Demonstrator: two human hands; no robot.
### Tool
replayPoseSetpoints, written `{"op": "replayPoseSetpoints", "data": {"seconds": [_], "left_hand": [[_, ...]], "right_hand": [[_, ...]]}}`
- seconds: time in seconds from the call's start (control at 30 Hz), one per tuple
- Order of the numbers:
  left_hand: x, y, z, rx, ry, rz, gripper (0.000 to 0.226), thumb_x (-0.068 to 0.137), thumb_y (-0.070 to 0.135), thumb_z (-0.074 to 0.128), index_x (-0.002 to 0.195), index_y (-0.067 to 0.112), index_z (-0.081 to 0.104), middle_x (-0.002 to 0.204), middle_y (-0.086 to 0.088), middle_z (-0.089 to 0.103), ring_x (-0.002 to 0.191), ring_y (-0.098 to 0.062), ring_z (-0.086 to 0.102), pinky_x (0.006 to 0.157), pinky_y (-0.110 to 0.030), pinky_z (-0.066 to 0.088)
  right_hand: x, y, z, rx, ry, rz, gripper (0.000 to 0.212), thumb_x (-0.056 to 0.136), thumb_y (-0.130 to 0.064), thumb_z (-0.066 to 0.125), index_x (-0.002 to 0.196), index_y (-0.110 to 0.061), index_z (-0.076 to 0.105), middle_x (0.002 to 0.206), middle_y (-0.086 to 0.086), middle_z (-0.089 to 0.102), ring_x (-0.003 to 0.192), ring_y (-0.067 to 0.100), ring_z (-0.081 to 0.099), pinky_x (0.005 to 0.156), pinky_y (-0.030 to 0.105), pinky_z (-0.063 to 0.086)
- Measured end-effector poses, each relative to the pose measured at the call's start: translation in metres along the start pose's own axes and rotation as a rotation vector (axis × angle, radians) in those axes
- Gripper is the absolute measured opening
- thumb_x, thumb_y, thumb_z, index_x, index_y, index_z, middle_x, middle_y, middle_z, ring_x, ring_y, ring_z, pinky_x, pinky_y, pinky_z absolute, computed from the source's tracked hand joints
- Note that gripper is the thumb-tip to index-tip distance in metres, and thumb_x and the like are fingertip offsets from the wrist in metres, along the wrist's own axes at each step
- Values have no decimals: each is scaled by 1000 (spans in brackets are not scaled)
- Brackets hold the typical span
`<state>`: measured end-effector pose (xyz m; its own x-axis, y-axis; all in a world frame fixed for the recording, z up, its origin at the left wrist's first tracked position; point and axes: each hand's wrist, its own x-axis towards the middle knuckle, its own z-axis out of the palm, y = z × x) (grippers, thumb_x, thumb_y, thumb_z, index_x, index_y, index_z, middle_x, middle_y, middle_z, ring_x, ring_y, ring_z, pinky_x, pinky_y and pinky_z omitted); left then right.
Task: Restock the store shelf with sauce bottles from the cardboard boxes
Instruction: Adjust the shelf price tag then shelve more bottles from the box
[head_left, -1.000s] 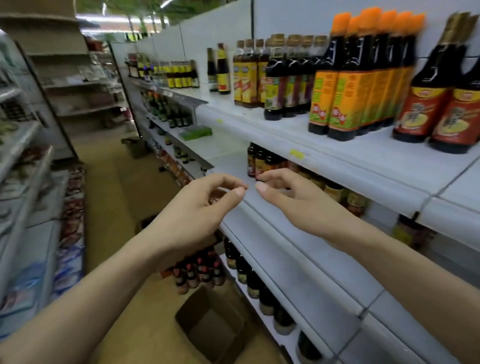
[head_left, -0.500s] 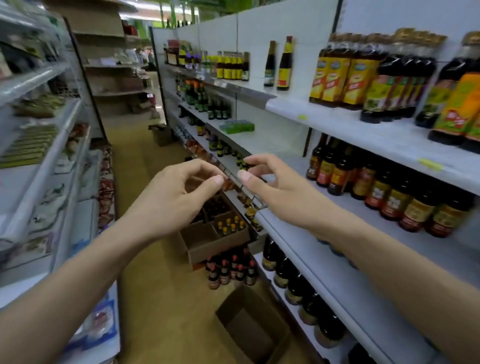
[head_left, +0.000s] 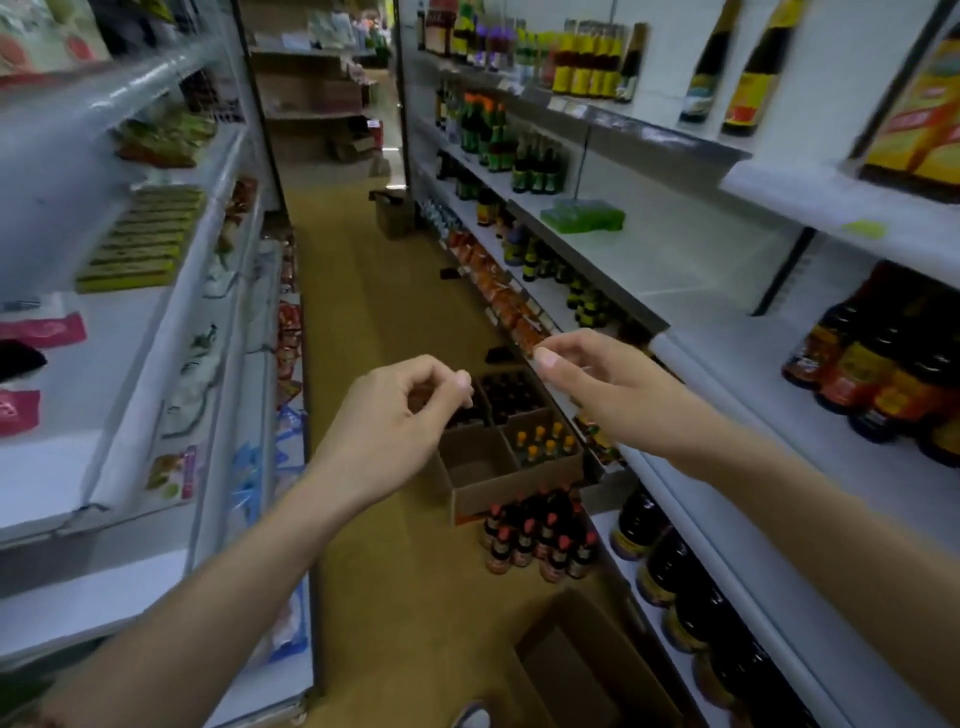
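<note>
Both hands raised at mid-aisle, carrying nothing. Left hand (head_left: 400, 415): fingers loosely curled, thumb and forefinger near each other, no object between them. Right hand (head_left: 602, 379): fingers half bent, tips close to thumb; possibly pinching something small at the shelf edge, cannot tell through the blur.

Sauce bottles not yet in hand. Divided cardboard box (head_left: 511, 467) on the floor just below and beyond both hands: dark-capped bottles (head_left: 506, 397) in the far cells, orange-capped bottles (head_left: 543, 441) in the cell under the right hand, near-left cell apparently vacant. Cluster of red-capped bottles (head_left: 535, 540) standing on the floor against the box's near wall. Second box (head_left: 582, 670), open, lower still, close to the wearer's feet. Store shelf (head_left: 727, 332) off the right hand, with bare stretches beside stocked dark bottles (head_left: 883, 364).

Step in hand, as judged: reach down to the box for a fresh bottle.

To do well:
- Crouch first; box sits low.
- Grip by the body, not the cap.
- One bottle per hand, lifted straight up clear of the dividers.
- Avoid the red-capped cluster; easily toppled.
- Set upright, label outward, beside matching stock.
</note>
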<state>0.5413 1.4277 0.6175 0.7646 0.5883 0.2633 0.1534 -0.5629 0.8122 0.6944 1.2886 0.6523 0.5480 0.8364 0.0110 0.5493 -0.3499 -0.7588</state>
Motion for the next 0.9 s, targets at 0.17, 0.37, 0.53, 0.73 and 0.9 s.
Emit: {"op": "replayPoseSetpoints", "data": {"seconds": [0.17,0.37,0.53,0.73,0.9], "left_hand": [[92,-41,-3,63,-87,-61,30,95,43,51,77,25,67,87,-8,71,85,-23,65,78,-44,49],[202,-73,31,75,-222,-41,13,97,34,52,93,28,64,90,9,67,83,-3,60,72,-22,47],[266,-120,83,-71,-401,-110,23,100,38,42,105,27,62,98,9,67,92,-2,62,79,-26,49],[366,-176,139,-123,-658,-91,31,99,46,36,116,32,57,106,18,64,99,5,58,83,-15,47],[475,-248,186,-132,-797,-108,23,99,41,44,117,33,55,115,14,60,107,-2,57,80,-13,45]], "right_hand": [[112,31,1,47,-30,39,39,93,-55,44,123,-32,55,113,-15,59,108,3,55,94,27,46],[197,75,-10,139,-23,170,38,94,-54,45,122,-31,54,113,-12,59,109,7,56,87,25,46],[239,122,-15,85,-85,276,46,91,-57,49,127,-28,51,106,-18,57,96,-4,55,71,14,43],[312,183,-26,133,27,418,50,88,-58,54,127,-27,53,107,-13,60,96,1,58,76,19,46],[399,248,-9,196,87,595,61,73,-70,58,123,-33,54,115,-13,58,104,6,57,89,27,48]]}}
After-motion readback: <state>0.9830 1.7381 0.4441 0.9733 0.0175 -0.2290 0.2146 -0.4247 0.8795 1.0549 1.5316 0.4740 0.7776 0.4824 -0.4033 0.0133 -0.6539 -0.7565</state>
